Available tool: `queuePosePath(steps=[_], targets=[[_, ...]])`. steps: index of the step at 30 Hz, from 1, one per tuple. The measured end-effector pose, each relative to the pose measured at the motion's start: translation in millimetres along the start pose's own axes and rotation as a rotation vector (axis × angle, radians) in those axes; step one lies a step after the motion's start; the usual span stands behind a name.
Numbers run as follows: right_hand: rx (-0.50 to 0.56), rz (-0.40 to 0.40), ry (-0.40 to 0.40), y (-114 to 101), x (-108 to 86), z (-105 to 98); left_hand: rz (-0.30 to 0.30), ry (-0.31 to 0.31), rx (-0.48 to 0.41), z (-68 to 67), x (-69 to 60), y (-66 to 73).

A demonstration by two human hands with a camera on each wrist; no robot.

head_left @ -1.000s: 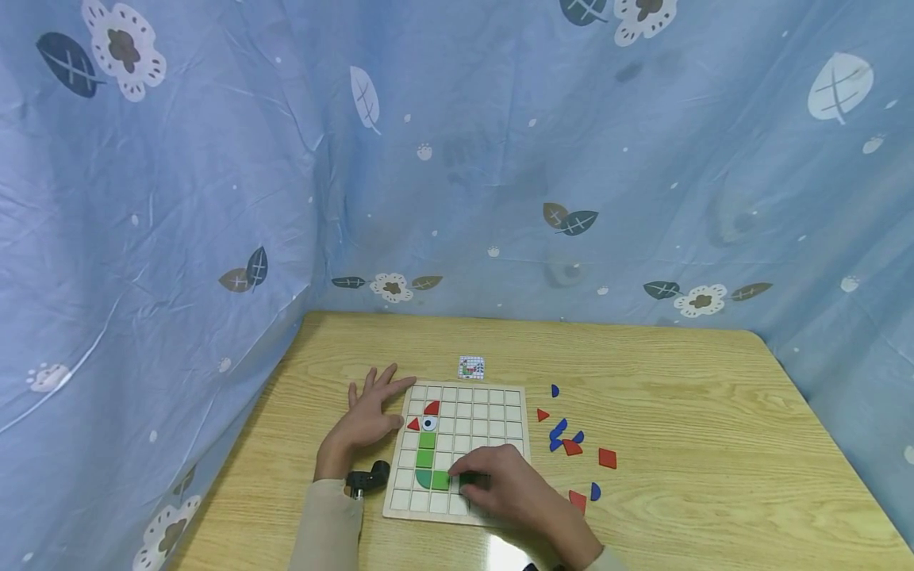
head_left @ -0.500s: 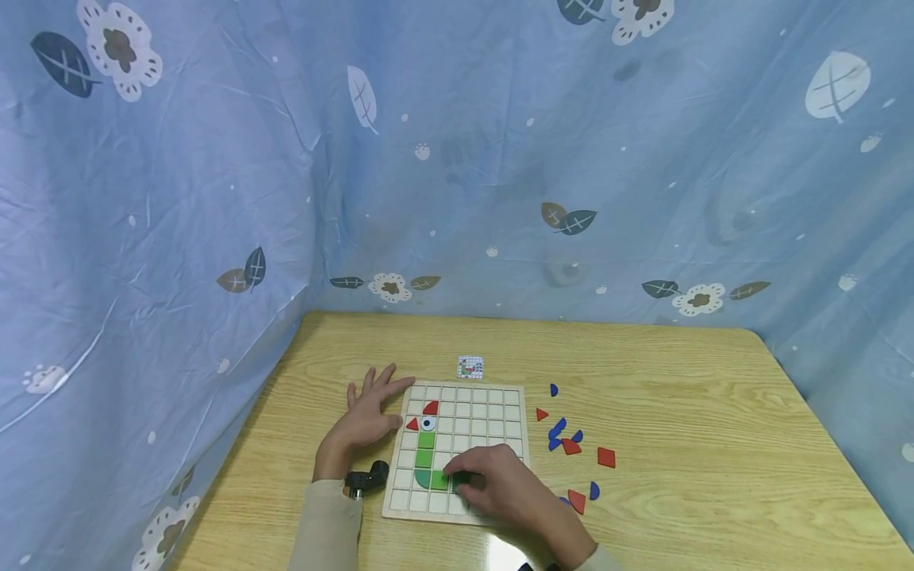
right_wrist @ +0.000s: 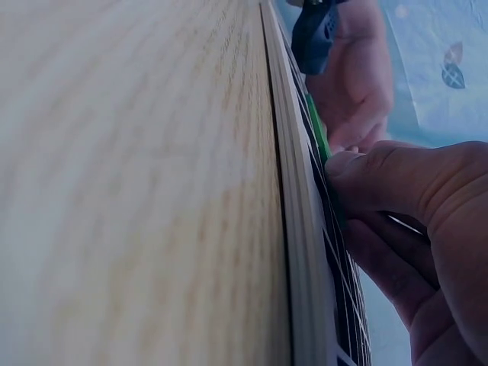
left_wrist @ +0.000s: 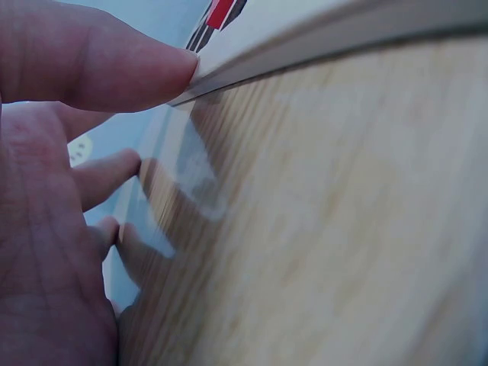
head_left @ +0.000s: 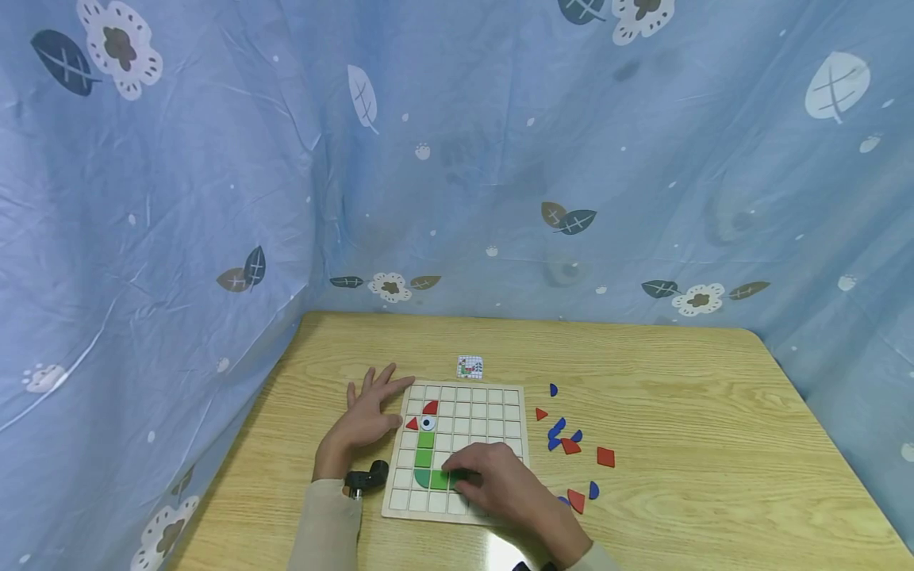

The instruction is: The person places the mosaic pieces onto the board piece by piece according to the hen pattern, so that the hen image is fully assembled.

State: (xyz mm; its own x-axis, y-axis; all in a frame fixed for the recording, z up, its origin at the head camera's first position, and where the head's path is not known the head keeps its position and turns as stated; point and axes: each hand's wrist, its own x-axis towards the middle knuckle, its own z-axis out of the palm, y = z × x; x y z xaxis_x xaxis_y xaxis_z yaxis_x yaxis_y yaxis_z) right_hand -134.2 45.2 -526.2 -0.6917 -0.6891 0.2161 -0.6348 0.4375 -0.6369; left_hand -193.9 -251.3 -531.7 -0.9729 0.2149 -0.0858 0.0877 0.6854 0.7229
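A pale wooden grid board (head_left: pixel 478 412) lies on the table. My left hand (head_left: pixel 364 419) lies at its left edge with the fingers spread; in the left wrist view, the thumb (left_wrist: pixel 130 65) touches the board's edge. On the board, two green squares (head_left: pixel 424 457) run below a round eye piece (head_left: pixel 428 423), and a dark green rounded piece (head_left: pixel 423 478) joins them to another green square (head_left: pixel 439 480). Just right of that square, my right hand (head_left: pixel 496 480) pinches a dark green piece (head_left: pixel 458 476), mostly hidden under its fingers. A red quarter-round (head_left: pixel 432 408) and red triangle (head_left: pixel 412 424) flank the eye.
A small picture card (head_left: pixel 470 366) lies behind the board. Loose blue half-rounds (head_left: pixel 553 390), a red triangle (head_left: pixel 541 414), a red diamond (head_left: pixel 606 457) and other red pieces (head_left: pixel 576 500) are scattered to the right. A blue curtain (head_left: pixel 457 198) hangs behind the table.
My right hand has moved slightly left with the dark green piece, closer to the green square. The left hand has stayed at the board's edge.
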Motion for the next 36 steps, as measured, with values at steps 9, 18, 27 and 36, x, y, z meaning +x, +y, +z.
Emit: queuePosePath(steps=[9,18,27,36], targets=[[-0.006,0.008,-0.005,1,-0.9,1,0.002,0.005,0.001,0.4,0.7,0.0],[0.099,-0.087,0.122,6,-15.5,-3,-0.002,0.001,0.012,0.1,0.1,-0.8],[0.079,-0.027,0.180,17,-50.8,-21,0.004,0.004,-0.008,0.2,0.1,1.2],[0.060,0.086,0.318,28,-97.0,-41,0.001,-0.003,-0.006,-0.5,0.1,0.0]])
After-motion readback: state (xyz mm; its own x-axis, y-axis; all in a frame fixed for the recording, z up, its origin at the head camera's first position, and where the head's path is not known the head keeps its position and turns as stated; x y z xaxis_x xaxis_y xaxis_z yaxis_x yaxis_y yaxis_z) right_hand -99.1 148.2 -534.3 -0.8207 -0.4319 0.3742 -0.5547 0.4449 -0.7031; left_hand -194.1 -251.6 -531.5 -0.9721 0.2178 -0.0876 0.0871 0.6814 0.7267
